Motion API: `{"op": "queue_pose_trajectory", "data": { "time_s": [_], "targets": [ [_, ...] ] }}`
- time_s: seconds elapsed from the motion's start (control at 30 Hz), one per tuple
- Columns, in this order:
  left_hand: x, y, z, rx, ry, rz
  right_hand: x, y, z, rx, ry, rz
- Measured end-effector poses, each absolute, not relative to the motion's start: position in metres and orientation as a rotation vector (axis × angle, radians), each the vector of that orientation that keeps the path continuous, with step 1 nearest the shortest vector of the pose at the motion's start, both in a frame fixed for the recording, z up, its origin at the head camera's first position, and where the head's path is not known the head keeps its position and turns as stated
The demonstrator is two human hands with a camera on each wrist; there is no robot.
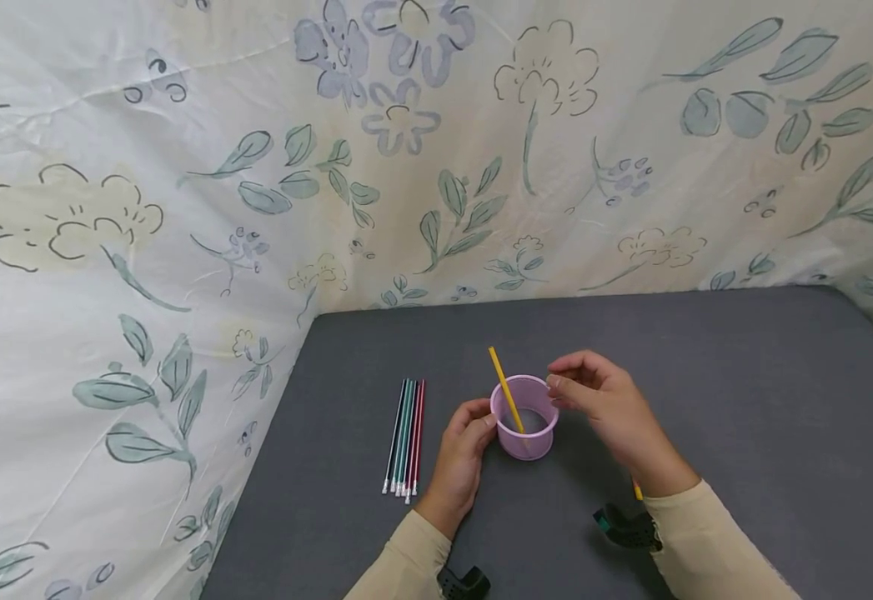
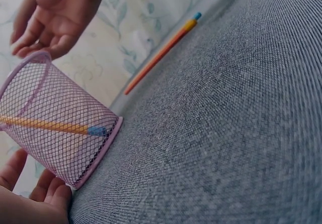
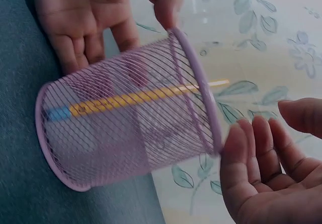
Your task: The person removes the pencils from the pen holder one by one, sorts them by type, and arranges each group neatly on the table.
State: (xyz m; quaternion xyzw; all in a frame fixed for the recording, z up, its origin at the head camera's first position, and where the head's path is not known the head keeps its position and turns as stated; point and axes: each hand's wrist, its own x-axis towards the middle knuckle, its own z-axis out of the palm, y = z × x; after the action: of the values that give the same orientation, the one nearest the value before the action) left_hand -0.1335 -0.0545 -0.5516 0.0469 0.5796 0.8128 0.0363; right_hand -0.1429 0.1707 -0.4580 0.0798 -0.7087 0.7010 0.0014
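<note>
A lilac mesh pencil cup (image 1: 528,448) stands upright on the dark grey tabletop. My left hand (image 1: 460,462) holds its left side, with the thumb up at the rim and the fingers along the wall in the right wrist view. Inside leans a yellow pencil (image 1: 506,385), its blue eraser end (image 3: 59,114) down by the base and its other end above the rim. At the right rim is my right hand (image 1: 616,417), fingers loosely bent with nothing between them; its fingertips touch or nearly touch the rim.
Left of the cup lie several dark, green and red pencils (image 1: 403,442) side by side. An orange pencil (image 2: 160,55) lies on the grey cloth (image 2: 216,133), mostly hidden by the right wrist in the head view. Flower-patterned fabric (image 1: 421,225) rises behind and left.
</note>
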Motion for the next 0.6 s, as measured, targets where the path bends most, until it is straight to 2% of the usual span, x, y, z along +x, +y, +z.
{"op": "queue_pose_trajectory", "data": {
  "time_s": [0.6],
  "targets": [
    [-0.133,-0.056,-0.552,0.158,1.78,2.497,-0.157,0.139,-0.472,0.195,-2.426,1.682]
  ]
}}
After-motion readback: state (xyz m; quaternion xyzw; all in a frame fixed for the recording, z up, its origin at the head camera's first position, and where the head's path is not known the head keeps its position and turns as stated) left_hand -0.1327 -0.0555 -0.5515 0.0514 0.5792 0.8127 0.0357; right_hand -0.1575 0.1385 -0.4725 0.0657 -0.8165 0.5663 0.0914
